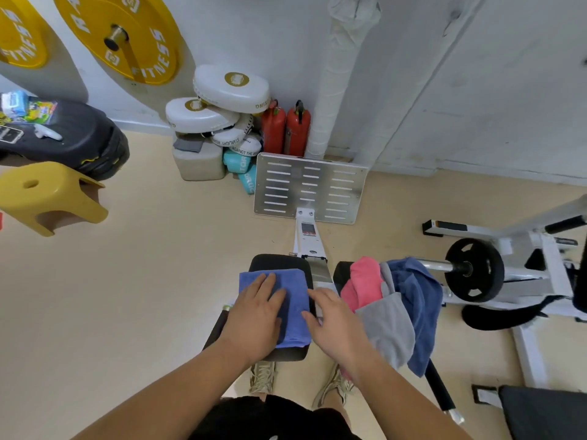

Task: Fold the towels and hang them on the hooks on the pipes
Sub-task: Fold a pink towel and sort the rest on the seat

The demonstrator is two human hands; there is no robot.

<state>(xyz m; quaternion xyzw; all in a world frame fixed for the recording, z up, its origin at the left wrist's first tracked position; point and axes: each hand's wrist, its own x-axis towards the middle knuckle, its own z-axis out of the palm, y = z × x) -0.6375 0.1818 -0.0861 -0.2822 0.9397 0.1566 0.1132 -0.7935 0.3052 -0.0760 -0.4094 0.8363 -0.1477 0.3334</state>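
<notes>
A folded blue towel [297,300] lies on the black pad [279,262] of a gym machine in front of me. My left hand [257,315] lies flat on the towel with straight fingers. My right hand [333,322] is spread at the towel's right edge, fingertips touching it. Just right of it, a pink towel [365,282], a grey towel [386,328] and a dark blue towel [419,300] hang in a heap over the second pad. A white wrapped pipe [336,90] runs up the wall, with a pale cloth [352,11] hanging at its top.
The machine's metal footplate [311,188] stands ahead, with two red fire extinguishers [286,128] and stacked white pads [219,106] behind it. A yellow stool [50,195] is at left. A barbell plate [475,269] and white frame are at right. My shoes [263,374] are below.
</notes>
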